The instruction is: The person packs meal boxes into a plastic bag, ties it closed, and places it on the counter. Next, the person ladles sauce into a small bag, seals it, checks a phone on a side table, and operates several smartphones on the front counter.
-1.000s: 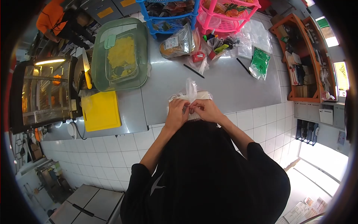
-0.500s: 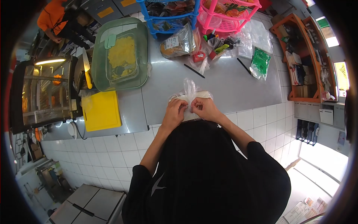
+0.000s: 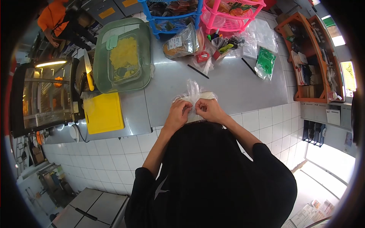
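A clear plastic bag with something pale inside lies at the front edge of the metal counter. Its gathered neck sticks up and away from me. My left hand pinches the bag from the left side of the neck, fingers curled. From the right, my right hand closes thumb and finger on the plastic. The fingertips of both hands sit close together, and what exactly lies between them is too small to make out. Beyond the bag lies a black stick.
At left stand a green tub holding a container of yellow food, a yellow cutting board and a knife. Blue and pink racks are behind, with a green packet at right. A person in orange stands far left.
Hardly anything differs. Both hands stay at the bag's neck, with only slight finger movement. The far person's hand has shifted a little.
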`<state>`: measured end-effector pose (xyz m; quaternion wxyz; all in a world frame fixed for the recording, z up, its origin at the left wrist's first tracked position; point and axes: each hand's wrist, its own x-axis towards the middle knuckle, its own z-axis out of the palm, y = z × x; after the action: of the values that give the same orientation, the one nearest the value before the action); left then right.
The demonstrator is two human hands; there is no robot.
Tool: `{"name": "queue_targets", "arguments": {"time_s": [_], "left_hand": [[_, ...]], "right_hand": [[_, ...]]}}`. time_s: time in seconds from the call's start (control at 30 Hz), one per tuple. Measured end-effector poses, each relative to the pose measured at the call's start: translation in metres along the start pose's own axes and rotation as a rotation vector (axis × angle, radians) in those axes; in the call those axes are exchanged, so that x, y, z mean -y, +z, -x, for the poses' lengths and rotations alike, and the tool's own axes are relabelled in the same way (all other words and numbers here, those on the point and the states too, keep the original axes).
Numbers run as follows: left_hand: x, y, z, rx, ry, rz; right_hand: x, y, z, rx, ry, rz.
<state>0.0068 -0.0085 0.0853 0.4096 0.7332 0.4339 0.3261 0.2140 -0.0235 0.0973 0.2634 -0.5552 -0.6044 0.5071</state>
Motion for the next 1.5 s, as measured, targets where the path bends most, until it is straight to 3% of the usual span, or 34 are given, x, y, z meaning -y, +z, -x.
{"name": "queue_targets", "arguments": {"time_s": [0.57,0.67,0.77,0.83,0.87,1.0,1.07,1.1,1.17,1.27,1.3,1.5], "left_hand": [[-0.004,-0.009,-0.007,0.114,0.024,0.045],[-0.017,-0.006,-0.003,0.041,-0.019,0.045],[-0.008,0.004,0.01,0.024,0.133,-0.161],[-0.019,0.009,0.016,0.067,0.023,-0.112],[-0.019,0.011,0.015,0.059,-0.032,-0.089],[-0.023,0.003,0.025,0.168,-0.332,-0.039],[-0.033,-0.008,0.017,0.27,-0.323,-0.149],[-0.034,-0.01,0.012,0.306,-0.326,-0.204],[-0.027,-0.005,0.007,0.36,-0.21,-0.39],[-0.053,0.001,-0.005,0.419,-0.074,-0.579],[-0.069,0.005,-0.009,0.438,-0.032,-0.627],[-0.15,0.086,-0.031,0.618,0.162,-0.719]], "right_hand": [[-0.004,-0.001,-0.001,0.032,-0.013,-0.003],[-0.008,0.008,0.001,0.014,-0.071,0.005],[-0.01,0.014,0.008,-0.016,-0.066,0.17],[0.005,0.013,0.009,-0.022,0.045,0.271],[0.002,0.014,0.007,-0.041,-0.001,0.314],[0.013,0.018,0.01,-0.165,-0.014,0.064],[0.011,0.009,-0.002,0.049,0.053,0.099],[-0.001,0.01,-0.011,0.053,-0.06,0.07],[-0.032,0.021,-0.023,0.078,-0.29,0.008],[-0.038,0.014,-0.006,-0.032,-0.361,-0.147],[-0.02,-0.002,0.014,0.052,-0.199,-0.302],[-0.046,-0.068,0.116,-0.173,-0.193,-0.555]]}}
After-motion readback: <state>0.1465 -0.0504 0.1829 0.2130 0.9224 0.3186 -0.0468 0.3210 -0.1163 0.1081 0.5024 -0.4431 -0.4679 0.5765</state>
